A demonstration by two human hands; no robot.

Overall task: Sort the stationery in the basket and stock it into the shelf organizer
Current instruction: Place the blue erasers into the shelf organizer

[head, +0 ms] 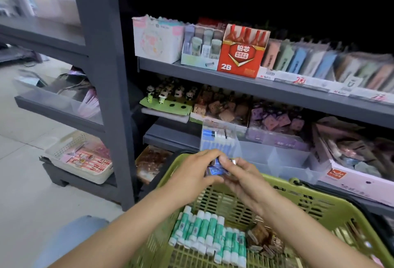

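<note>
Glue sticks in basket, shelf organizer just behind.

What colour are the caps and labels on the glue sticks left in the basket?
Green labels on white tubes, white caps: the glue sticks show best in the head view, lying in the green basket.

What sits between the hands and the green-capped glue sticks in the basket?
In the head view, only bare green basket mesh lies between the hands, left and right, and the glue sticks.
</note>
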